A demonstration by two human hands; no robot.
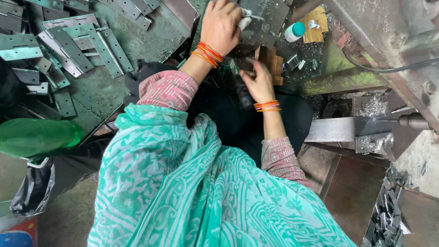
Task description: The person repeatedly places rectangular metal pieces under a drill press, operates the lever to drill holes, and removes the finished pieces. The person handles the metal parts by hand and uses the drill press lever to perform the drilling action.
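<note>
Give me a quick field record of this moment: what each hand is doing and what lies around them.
left hand: left hand stretched forward, fingers closed on a small pale object against a dark metal plate
right hand: right hand nearer the body, fingers curled at a dark part, grip unclear
wrists: orange bangles on both
left side: pile of metal hinges on a green worktable; green plastic bottle
ahead: small white bottle with teal cap
right side: metal shavings
</note>
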